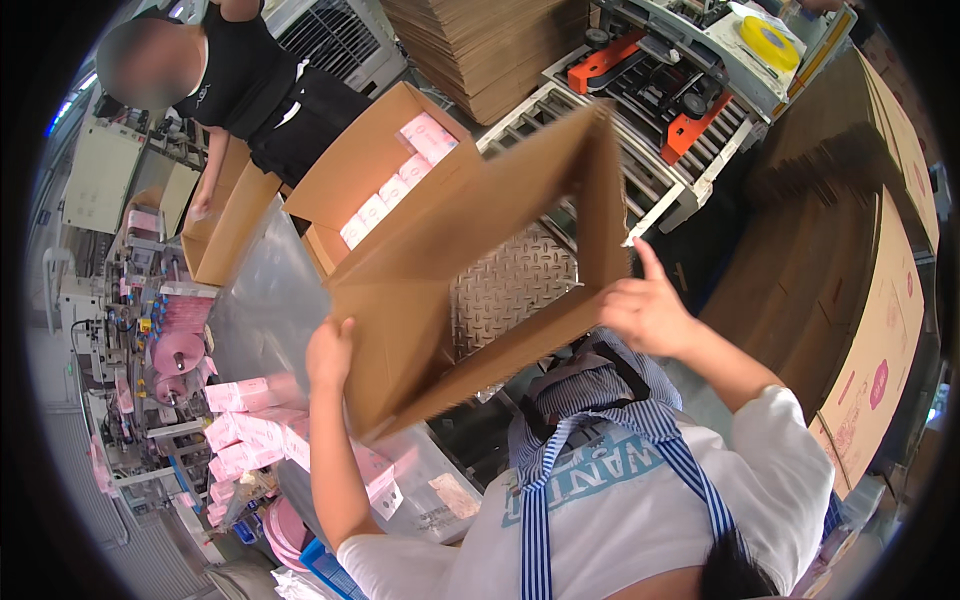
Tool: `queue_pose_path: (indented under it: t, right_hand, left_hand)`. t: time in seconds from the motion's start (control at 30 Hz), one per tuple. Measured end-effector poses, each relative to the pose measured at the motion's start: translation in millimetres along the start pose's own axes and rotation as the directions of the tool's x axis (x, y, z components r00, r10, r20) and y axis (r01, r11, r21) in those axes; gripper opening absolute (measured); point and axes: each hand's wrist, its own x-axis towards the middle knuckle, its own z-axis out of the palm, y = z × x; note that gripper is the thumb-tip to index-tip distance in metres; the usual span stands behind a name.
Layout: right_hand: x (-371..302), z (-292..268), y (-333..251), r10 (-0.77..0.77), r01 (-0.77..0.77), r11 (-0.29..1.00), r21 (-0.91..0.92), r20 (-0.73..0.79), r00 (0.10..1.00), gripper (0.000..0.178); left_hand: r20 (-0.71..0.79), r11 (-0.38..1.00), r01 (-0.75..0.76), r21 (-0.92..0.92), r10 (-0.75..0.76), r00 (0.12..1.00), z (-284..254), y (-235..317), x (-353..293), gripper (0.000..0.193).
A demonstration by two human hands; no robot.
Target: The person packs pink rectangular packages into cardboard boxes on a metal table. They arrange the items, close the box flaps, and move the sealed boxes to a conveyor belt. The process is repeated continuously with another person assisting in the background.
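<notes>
Open box held tilted between two hands

Largest is the carton stack [830,300], flat cardboard piled to the right of the right grip [648,312]. Machinery [100,175] fills the far left, well apart from the left grip [330,352]. Beyond the right grip, past a dark gap, lies the roller conveyor [560,100] with orange parts; another cardboard stack [490,45] rises farther off, to its left.

A co-worker [255,90] stands beyond the left grip, one hand at a second box [235,220].

The box [470,225] is in the air between both grips, brown and partly blurred. A metal plate [520,285] with raised marks shows through its hollow. The left grip is clamped on its near left side, thumb on the cardboard. The right grip is at its right edge, index finger stretched out, other fingers curled; whether these close on the edge I cannot tell.

Just beyond the box from the left grip, a packed box [360,140] holds a row of white-and-pink packs [385,200]. Pink packs [250,432] lie heaped left of the left forearm. Smallest, a yellow tape roll [770,45] sits far beyond the right grip.
</notes>
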Motion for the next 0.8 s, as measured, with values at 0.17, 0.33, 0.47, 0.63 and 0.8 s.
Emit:
queue_pose_path:
  t: [0.17, 0.33, 0.47, 0.63, 0.8]
  right_hand:
    - [-2, -69, 45, 0.196, -0.242, 0.969, 0.054, 0.431, 0.881, 0.012]
    - [109, -71, 19, -0.101, 0.043, 0.974, 0.225, 0.256, 0.961, 0.017]
    - [152, 12, 29, 0.174, -0.412, -0.219, 0.885, 0.451, 0.876, 0.011]
    - [172, 63, 24, 0.084, -0.489, -0.401, 0.775, 0.563, 0.822, 0.031]
    - [184, 68, 21, 0.068, -0.505, -0.26, 0.823, 0.537, 0.841, 0.034]
  left_hand:
    - [-0.279, 0.565, 0.022, -0.825, -0.441, 0.853, 76, -36, -2, 0.014]
    - [-0.584, 0.636, -0.313, -0.705, -0.27, 0.766, 77, 75, -22, 0.034]
    - [-0.576, 0.944, -0.326, -0.055, 0.237, 0.782, 28, 131, -20, 0.035]
    - [-0.5, 0.592, -0.565, -0.575, 0.293, 0.815, 37, 140, -19, 0.033]
    - [-0.442, 0.754, -0.527, -0.392, 0.348, 0.827, 19, 155, -21, 0.025]
